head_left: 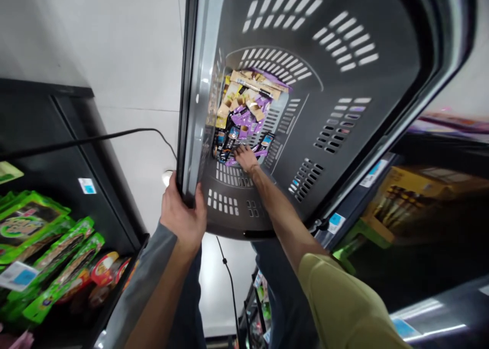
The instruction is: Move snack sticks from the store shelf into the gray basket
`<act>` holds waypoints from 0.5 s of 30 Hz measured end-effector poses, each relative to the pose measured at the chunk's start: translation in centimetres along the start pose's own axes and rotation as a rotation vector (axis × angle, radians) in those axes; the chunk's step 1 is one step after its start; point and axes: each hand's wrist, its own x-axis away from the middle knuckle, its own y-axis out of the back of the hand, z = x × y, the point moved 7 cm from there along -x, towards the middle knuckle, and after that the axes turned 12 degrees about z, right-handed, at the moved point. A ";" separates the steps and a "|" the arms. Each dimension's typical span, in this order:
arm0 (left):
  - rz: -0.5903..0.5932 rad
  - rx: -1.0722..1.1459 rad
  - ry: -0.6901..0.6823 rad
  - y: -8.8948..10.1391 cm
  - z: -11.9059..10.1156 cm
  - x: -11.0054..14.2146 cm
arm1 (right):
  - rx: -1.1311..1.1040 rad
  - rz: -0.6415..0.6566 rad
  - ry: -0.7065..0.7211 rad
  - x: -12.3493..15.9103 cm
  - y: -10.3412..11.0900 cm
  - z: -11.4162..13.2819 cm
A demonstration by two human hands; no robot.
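Observation:
A deep dark-grey shopping basket [344, 99] with slotted walls fills the upper middle of the head view. My left hand [183, 211] is closed round its near left rim, thumb on the inner side. Down at the basket's bottom, my right hand [245, 158] touches small snack packets, its fingers somewhat apart and nothing visibly lifted in them. Black packets [229, 137] with blue patches lie by its fingertips. Purple packets [250, 117] are piled just beyond, and tan and yellow packets [233, 97] lie at the far end. My right fingertips partly merge with the packets.
On the left, a black shelf [69, 130] holds green snack bags [34, 226] and red-lidded tubs [105, 270]. A black cable [114, 134] runs from the left toward the basket. At right, another shelf carries a yellow carton [412, 186]. Pale floor [126, 48] shows behind.

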 end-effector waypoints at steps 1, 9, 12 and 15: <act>-0.003 -0.005 -0.010 0.0 0.0 0.0 | 0.003 -0.007 0.018 0.0 0.0 0.3; 0.014 0.039 -0.014 0.0 0.0 -0.1 | -0.510 -0.408 -0.231 5.2 4.2 -3.1; 0.019 0.069 -0.005 0.0 -0.2 -0.2 | -0.832 -0.651 -0.578 6.1 5.8 -6.9; 0.024 0.071 0.014 0.0 -0.1 -0.1 | -1.055 -0.691 -0.747 3.5 6.5 -8.5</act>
